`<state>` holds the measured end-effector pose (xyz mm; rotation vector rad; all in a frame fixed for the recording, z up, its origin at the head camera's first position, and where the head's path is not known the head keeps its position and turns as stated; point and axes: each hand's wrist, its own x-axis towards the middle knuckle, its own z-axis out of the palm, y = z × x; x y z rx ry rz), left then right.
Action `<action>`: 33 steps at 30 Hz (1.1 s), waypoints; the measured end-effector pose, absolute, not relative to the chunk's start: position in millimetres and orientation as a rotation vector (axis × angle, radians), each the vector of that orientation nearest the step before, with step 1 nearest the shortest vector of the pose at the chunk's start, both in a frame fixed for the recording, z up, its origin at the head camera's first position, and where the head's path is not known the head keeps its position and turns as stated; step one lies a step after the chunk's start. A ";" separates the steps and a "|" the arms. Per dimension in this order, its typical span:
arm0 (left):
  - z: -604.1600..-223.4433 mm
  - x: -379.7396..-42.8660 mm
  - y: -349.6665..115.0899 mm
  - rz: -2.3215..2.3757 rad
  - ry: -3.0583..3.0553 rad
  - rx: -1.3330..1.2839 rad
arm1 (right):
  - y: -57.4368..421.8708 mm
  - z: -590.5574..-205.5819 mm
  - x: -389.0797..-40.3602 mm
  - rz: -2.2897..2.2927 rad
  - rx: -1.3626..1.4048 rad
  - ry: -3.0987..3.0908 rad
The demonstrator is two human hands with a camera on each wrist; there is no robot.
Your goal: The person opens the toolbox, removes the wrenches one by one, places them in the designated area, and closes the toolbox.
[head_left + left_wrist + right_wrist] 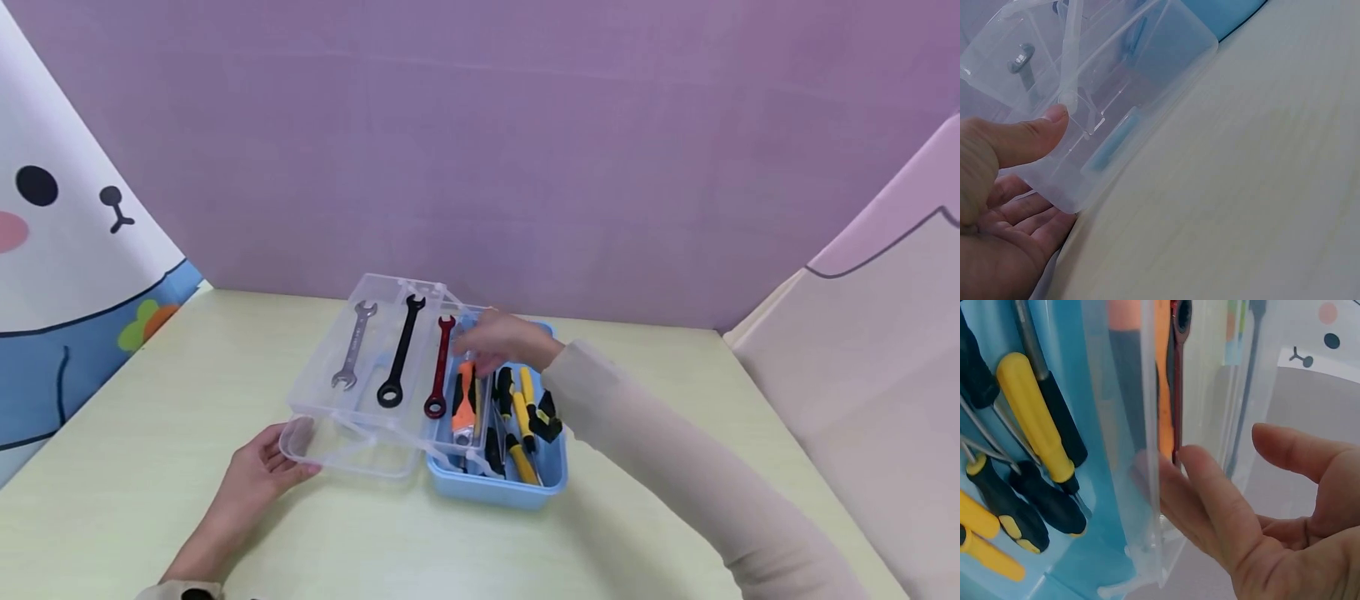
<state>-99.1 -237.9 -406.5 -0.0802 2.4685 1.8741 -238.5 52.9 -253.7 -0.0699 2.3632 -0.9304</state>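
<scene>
Holding the clear lid point(360, 460) lower left of centre in the frame, between thumb and fingers of the left hand point(261, 468); at mid-frame, poised by the clear tray point(315, 387) with an uncurled right hand point(506, 337), seemingly gripping nothing, just beside an orange-handled tool point(465, 392), above the blue box point(498, 496). Careful! Could catch those fingertips on the tray wall, tip it and spill the red wrench point(441, 367). Watch the lid too: might jolt the tray through a slack left grip.
</scene>
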 end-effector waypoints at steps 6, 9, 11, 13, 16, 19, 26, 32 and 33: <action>-406.5 -100.7 -240.2 1.868 2.482 -0.063 | 46.5 -259.4 -240.7 -0.849 -0.056 2.417; -407.4 -100.8 -240.9 1.879 2.494 -0.049 | 40.1 -264.0 -241.2 -0.826 -0.044 2.445; -408.3 -101.4 -240.7 1.885 2.498 -0.040 | 35.6 -268.4 -240.8 -0.815 -0.030 2.469; -409.5 -102.4 -239.8 1.897 2.497 -0.033 | 31.9 -273.1 -239.9 -0.815 -0.005 2.495; -411.3 -103.6 -238.5 1.913 2.486 -0.029 | 27.5 -279.4 -237.7 -0.805 0.021 2.522; -412.6 -103.6 -237.9 1.924 2.476 -0.025 | 25.0 -284.0 -236.0 -0.792 0.022 2.544; -412.4 -103.2 -240.1 1.883 2.488 -0.047 | 23.5 -288.7 -236.5 -0.837 0.023 2.563; -411.9 -102.2 -240.0 1.879 2.473 -0.067 | 23.3 -291.5 -238.3 -0.825 0.014 2.594; -411.9 -102.0 -239.9 1.880 2.469 -0.073 | 23.6 -291.8 -238.4 -0.830 0.014 2.596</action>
